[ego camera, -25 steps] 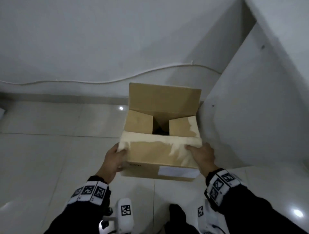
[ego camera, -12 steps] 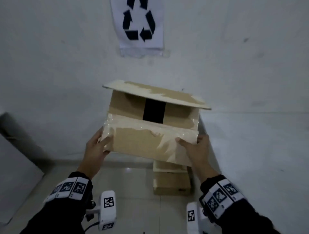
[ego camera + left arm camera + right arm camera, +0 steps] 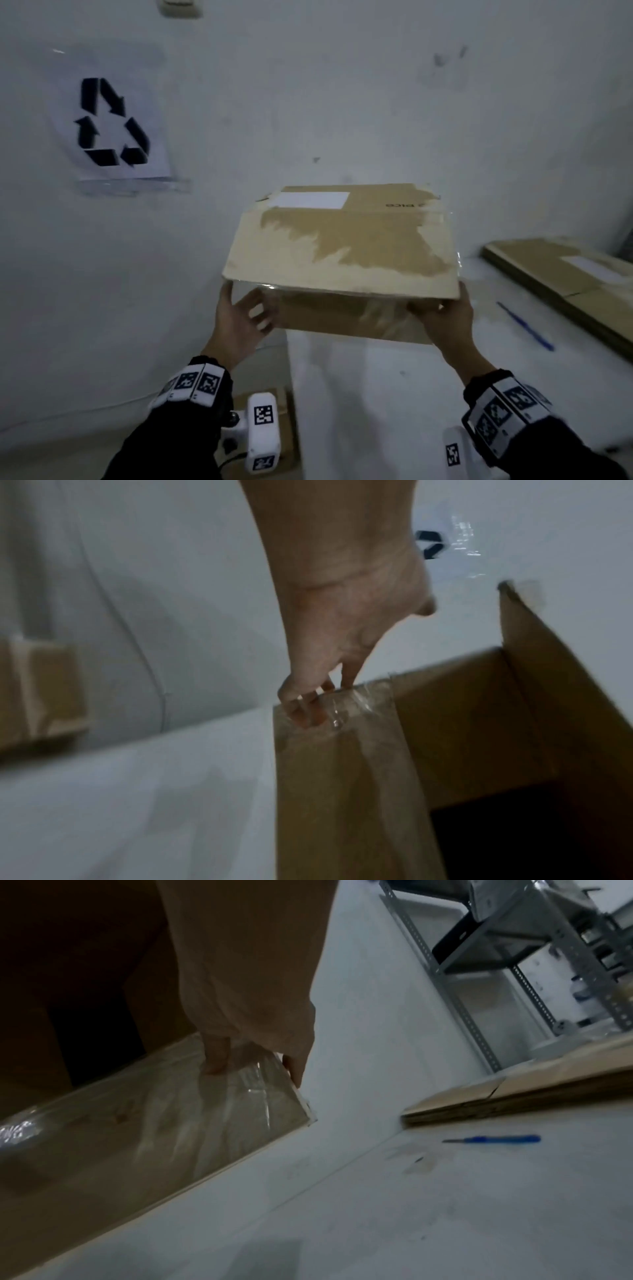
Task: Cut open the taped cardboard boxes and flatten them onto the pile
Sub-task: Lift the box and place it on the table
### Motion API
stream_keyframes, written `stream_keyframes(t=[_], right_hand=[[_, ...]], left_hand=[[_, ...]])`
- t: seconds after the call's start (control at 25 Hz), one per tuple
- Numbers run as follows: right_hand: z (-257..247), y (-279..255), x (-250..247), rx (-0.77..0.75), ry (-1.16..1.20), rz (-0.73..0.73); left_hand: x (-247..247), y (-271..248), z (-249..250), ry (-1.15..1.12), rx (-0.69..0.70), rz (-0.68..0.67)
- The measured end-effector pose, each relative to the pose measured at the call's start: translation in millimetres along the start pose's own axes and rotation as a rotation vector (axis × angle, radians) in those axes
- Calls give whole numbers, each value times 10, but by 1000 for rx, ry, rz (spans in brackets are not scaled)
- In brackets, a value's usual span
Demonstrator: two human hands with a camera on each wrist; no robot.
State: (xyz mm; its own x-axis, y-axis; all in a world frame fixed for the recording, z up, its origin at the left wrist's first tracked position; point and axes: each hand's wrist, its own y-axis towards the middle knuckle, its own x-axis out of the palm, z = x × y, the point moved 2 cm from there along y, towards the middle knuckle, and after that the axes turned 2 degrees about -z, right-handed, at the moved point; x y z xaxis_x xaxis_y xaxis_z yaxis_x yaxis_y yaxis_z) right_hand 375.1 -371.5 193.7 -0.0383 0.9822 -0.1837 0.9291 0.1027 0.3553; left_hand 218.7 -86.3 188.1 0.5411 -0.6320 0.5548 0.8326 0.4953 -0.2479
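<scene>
Opened cardboard box [image 3: 342,253], centre of the head view, held above the white tabletop [image 3: 376,394] – probably light, stiff, its tape [image 3: 250,1085] glossy and slippery. Left hand [image 3: 239,322]: fingers [image 3: 304,712] curled on the taped flap edge. Right hand [image 3: 442,318] pinches the opposite corner – a sound hold. Blank white label [image 3: 308,199]; adjacent print unreadable. Recycling sign [image 3: 109,123], upper left.

Box [image 3: 342,253] interior dark, contents unreadable; print on box blurred; pile [image 3: 565,284] cut by right edge; second box [image 3: 270,442] behind wrist camera; right fingertips [image 3: 215,1066] under tape.
</scene>
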Motion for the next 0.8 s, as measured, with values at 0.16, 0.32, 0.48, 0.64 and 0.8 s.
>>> stream_keyframes(t=[0.16, 0.32, 0.48, 0.64, 0.8], right_hand=[[361, 455, -990, -104, -41, 74], [775, 891, -1530, -230, -252, 103], [1076, 1113, -1562, -369, -351, 112], [1295, 1337, -1455, -633, -480, 185], [1670, 1654, -1359, -812, -748, 125]], left_hand=[[898, 294, -685, -73, -76, -194], [1526, 610, -1174, 33, -44, -106], [1740, 1105, -1564, 100, -80, 64], [2089, 1685, -1798, -73, -215, -15], [2269, 1953, -1955, -192, -265, 84]])
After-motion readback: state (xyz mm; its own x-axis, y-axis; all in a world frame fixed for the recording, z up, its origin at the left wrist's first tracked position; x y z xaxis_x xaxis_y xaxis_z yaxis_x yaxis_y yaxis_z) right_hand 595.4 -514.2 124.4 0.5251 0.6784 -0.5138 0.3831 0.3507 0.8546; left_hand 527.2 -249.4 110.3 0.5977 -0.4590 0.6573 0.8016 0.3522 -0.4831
